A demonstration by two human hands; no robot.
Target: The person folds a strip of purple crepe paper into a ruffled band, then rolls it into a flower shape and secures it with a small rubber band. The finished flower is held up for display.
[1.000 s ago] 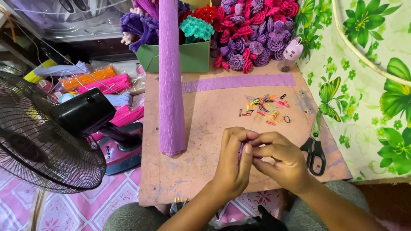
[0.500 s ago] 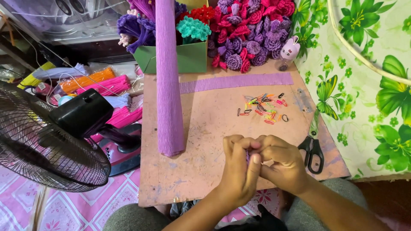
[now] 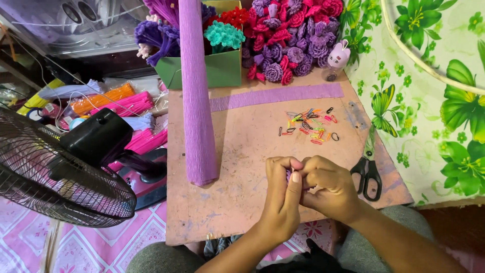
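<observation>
My left hand and my right hand meet over the near edge of a brown board, fingers pinched together on a small piece of purple crepe paper that is mostly hidden between them. A long roll of purple crepe paper lies lengthwise on the board to the left of my hands. A flat purple paper strip lies across the far side. Several small coloured rubber bands are scattered beyond my hands. Black-handled scissors lie just right of my right hand.
A green box with paper flowers and a heap of red and purple paper flowers stand at the back. A black fan fills the left. Packs of coloured sticks lie behind it. A floral cloth hangs right.
My hands have stayed at the board's near edge, working the small purple piece; the fingers have closed more tightly around it. Nothing else has moved.
</observation>
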